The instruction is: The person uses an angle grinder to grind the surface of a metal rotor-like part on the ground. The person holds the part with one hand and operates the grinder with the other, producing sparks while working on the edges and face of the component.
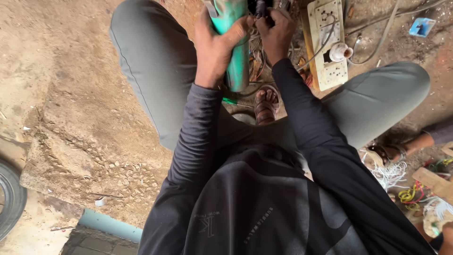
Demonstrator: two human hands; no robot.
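the left hand (214,47) wraps tightly around a green cylindrical tool body (236,52), held upright between the person's knees. the right hand (275,28) pinches dark wires (259,9) at its top, just beside a cream socket board (328,42) on the floor.

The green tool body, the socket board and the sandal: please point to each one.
green tool body (239,61): head view, on its lower barrel below the left hand.
socket board (330,71): head view, on its cream face.
sandal (265,108): head view, on its straps.
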